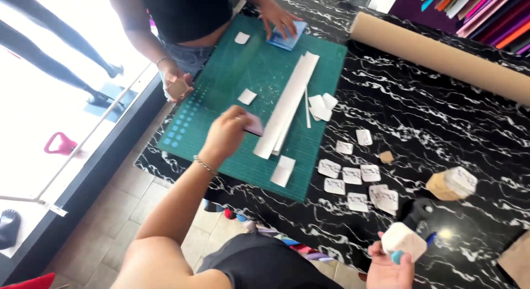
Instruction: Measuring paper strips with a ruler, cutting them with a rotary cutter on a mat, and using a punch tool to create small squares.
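Note:
My left hand (225, 135) reaches over the green cutting mat (221, 106) and pinches a small pink card (254, 125) next to a long white folded strip (287, 106). My right hand (388, 267) is low at the table's near edge, holding a white faceted block (403, 240) with a blue bit under it. Across the mat another person rests one hand (279, 17) on a blue pad (288, 37) and holds a small brown square (178, 88) in the other hand.
Small white paper pieces (320, 106) lie on the mat, and several printed white cards (353, 175) lie on the black marble table (441, 129). A brown cardboard roll (441, 54), coloured sheets (486, 12), a paper-wrapped brown lump (451, 184) and a black tool (419, 210) sit to the right.

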